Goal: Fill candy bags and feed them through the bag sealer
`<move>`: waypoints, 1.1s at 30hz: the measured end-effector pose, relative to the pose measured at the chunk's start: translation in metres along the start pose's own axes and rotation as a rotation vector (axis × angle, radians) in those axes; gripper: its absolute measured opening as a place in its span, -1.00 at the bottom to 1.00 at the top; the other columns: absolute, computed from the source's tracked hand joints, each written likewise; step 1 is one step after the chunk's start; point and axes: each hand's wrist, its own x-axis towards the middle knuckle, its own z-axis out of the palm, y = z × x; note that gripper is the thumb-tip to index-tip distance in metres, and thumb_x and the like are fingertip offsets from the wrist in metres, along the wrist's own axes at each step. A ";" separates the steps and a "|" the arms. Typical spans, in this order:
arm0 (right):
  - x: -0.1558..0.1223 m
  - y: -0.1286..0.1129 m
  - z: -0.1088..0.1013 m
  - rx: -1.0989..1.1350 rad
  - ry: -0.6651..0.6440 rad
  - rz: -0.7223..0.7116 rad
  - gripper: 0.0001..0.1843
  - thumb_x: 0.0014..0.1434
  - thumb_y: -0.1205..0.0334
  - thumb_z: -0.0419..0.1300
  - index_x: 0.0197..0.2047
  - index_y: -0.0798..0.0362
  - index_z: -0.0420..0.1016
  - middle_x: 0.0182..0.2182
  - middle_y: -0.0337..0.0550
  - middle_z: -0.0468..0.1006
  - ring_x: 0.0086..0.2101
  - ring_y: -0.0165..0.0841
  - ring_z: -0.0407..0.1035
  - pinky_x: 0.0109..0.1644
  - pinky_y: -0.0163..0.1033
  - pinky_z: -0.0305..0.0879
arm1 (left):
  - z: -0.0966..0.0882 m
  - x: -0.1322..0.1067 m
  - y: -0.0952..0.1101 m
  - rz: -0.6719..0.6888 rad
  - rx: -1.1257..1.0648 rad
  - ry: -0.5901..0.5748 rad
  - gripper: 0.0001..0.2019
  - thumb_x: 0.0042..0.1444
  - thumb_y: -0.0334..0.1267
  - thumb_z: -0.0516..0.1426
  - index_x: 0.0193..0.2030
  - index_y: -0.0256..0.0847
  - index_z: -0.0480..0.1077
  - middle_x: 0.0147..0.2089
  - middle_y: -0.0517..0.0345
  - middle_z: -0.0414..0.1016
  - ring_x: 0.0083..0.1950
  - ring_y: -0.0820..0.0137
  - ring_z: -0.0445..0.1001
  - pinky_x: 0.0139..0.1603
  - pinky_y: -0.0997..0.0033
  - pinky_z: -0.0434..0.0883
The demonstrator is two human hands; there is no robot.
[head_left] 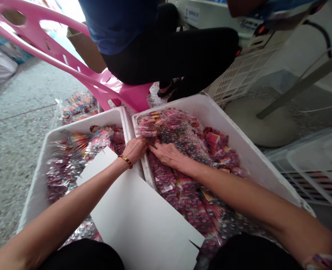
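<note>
Two white bins stand side by side before me, both full of small red and pink packets in clear wrap. My left hand (135, 149) reaches over the divide into the right bin (239, 138), fingers curled and pinching packets (183, 135) near the bin's left wall. A bead bracelet sits on that wrist. My right hand (167, 153) lies palm down on the packets right beside it, fingers pressed together into the heap; what they grip is hidden. A white cardboard sheet (138, 210) rests over the near part of the left bin (39, 176).
A person in dark trousers and a blue top sits on a pink plastic chair (98, 80) just beyond the bins. More packets in a clear bag (78, 105) lie on the speckled floor. White slatted crates (315, 168) stand at right, another (239, 75) behind.
</note>
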 end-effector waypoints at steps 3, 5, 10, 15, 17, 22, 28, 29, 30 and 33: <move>0.005 -0.005 0.001 0.010 0.005 0.034 -0.55 0.36 0.35 -0.30 0.23 0.09 0.14 -0.04 0.16 0.43 -0.18 -0.19 0.48 -0.23 -0.15 0.36 | 0.003 0.000 -0.001 -0.014 -0.007 0.026 -0.79 0.17 -0.35 -0.03 -0.31 -0.27 0.43 -0.18 -0.07 0.52 -0.14 0.21 0.51 -0.17 0.33 0.35; 0.010 -0.009 0.001 0.014 0.016 0.081 -0.57 0.36 0.36 -0.30 0.19 0.13 0.18 -0.07 0.18 0.46 -0.19 -0.17 0.49 -0.25 -0.14 0.36 | 0.004 0.000 -0.001 -0.021 -0.008 0.038 -0.80 0.17 -0.35 -0.03 -0.32 -0.27 0.42 -0.18 -0.07 0.52 -0.14 0.21 0.51 -0.18 0.34 0.35; 0.010 -0.007 0.000 0.014 0.013 0.077 -0.56 0.35 0.36 -0.29 0.20 0.14 0.17 -0.10 0.19 0.50 -0.20 -0.14 0.50 -0.24 -0.12 0.36 | 0.006 0.001 -0.005 -0.009 -0.040 0.065 -0.80 0.16 -0.35 -0.02 -0.33 -0.27 0.42 -0.22 -0.07 0.52 -0.16 0.23 0.50 -0.18 0.35 0.34; 0.001 -0.003 0.001 0.002 -0.012 0.042 -0.47 0.37 0.33 -0.34 0.38 0.06 -0.13 0.04 0.26 0.42 -0.19 -0.15 0.51 -0.23 -0.12 0.36 | 0.007 0.001 -0.007 -0.004 -0.068 0.099 -0.78 0.17 -0.35 -0.03 -0.34 -0.27 0.43 -0.24 -0.05 0.52 -0.18 0.23 0.49 -0.19 0.35 0.33; 0.004 -0.005 0.000 0.007 -0.021 0.065 -0.47 0.37 0.34 -0.35 0.38 0.07 -0.13 0.01 0.27 0.44 -0.19 -0.15 0.51 -0.23 -0.13 0.35 | 0.008 0.001 -0.006 -0.007 -0.073 0.110 -0.78 0.17 -0.35 -0.04 -0.33 -0.27 0.43 -0.23 -0.06 0.52 -0.18 0.23 0.49 -0.19 0.34 0.33; 0.015 -0.008 -0.003 0.041 -0.032 0.113 -0.48 0.36 0.35 -0.31 0.35 0.10 -0.03 -0.07 0.24 0.50 -0.16 -0.13 0.51 -0.20 -0.13 0.34 | 0.007 0.001 -0.004 -0.023 -0.065 0.106 -0.78 0.17 -0.35 -0.04 -0.36 -0.27 0.42 -0.26 -0.07 0.52 -0.21 0.22 0.49 -0.23 0.33 0.32; 0.001 0.001 -0.003 0.010 -0.032 -0.004 -0.50 0.36 0.32 -0.25 0.34 -0.05 0.00 0.00 0.19 0.46 -0.17 -0.15 0.50 -0.22 -0.13 0.34 | 0.007 0.000 -0.004 -0.068 -0.125 0.160 -0.81 0.14 -0.35 -0.02 -0.35 -0.25 0.41 -0.27 -0.05 0.51 -0.24 0.24 0.47 -0.26 0.34 0.31; 0.000 0.000 -0.003 0.005 -0.033 -0.010 -0.51 0.36 0.32 -0.24 0.32 -0.05 0.04 -0.01 0.17 0.47 -0.18 -0.16 0.50 -0.23 -0.13 0.34 | 0.007 0.000 -0.005 -0.069 -0.128 0.163 -0.82 0.14 -0.35 -0.02 -0.36 -0.25 0.40 -0.28 -0.04 0.51 -0.25 0.24 0.47 -0.26 0.34 0.31; 0.001 -0.001 -0.002 0.003 -0.034 -0.004 -0.52 0.36 0.33 -0.23 0.30 -0.04 0.09 -0.04 0.16 0.48 -0.19 -0.16 0.50 -0.23 -0.13 0.34 | 0.007 0.000 -0.005 -0.066 -0.128 0.163 -0.82 0.13 -0.35 -0.02 -0.36 -0.24 0.40 -0.28 -0.04 0.51 -0.25 0.24 0.47 -0.26 0.35 0.31; 0.011 -0.008 -0.001 0.018 -0.035 0.051 -0.58 0.35 0.35 -0.22 0.18 0.07 0.25 -0.15 0.16 0.54 -0.19 -0.16 0.51 -0.23 -0.13 0.34 | 0.007 0.000 -0.005 -0.068 -0.128 0.162 -0.82 0.13 -0.35 -0.02 -0.37 -0.24 0.40 -0.29 -0.02 0.51 -0.25 0.26 0.47 -0.25 0.36 0.32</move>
